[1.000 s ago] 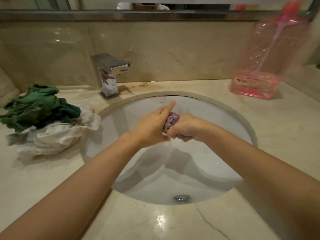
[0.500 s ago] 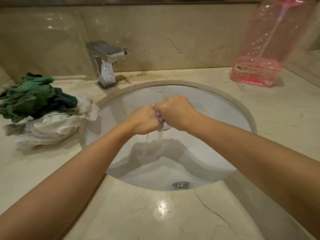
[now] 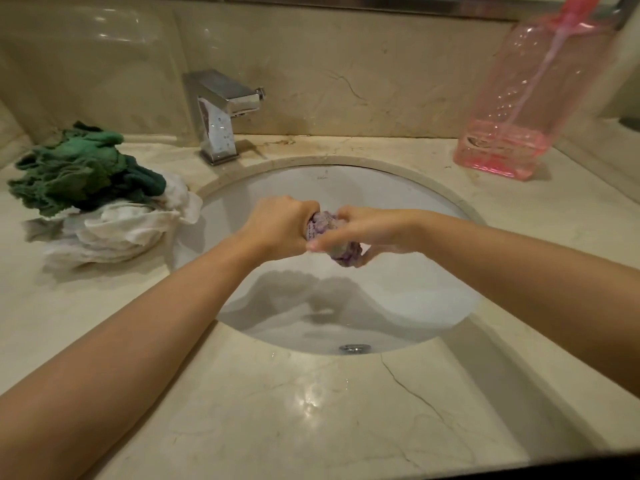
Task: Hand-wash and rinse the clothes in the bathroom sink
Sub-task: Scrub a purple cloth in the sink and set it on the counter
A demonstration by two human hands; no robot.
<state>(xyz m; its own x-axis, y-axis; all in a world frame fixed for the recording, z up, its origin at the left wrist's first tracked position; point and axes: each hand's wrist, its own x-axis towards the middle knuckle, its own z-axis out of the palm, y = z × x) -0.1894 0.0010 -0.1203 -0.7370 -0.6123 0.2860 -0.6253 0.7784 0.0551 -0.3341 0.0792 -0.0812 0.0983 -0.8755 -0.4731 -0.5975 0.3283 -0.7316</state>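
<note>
A small purple cloth (image 3: 325,223), wrung into a tight wad, is held above the middle of the white oval sink (image 3: 408,199). My left hand (image 3: 277,226) grips its left end in a fist. My right hand (image 3: 360,233) holds its right end, thumb across the front and fingers curled under it. Most of the cloth is hidden inside the two hands. On the counter to the left of the sink lies a crumpled green garment (image 3: 83,171) on top of a white one (image 3: 114,230).
A chrome tap (image 3: 221,112) stands at the back left of the sink, with no water running. A tall pink soap bottle (image 3: 519,109) stands at the back right. The drain (image 3: 355,348) shows at the basin's near side. The marble counter (image 3: 311,410) surrounds the sink.
Half a second ago both fists were clenched together over the cloth and water streamed from it. Now the hands have twisted apart a little, more of the purple cloth shows, and no stream falls.
</note>
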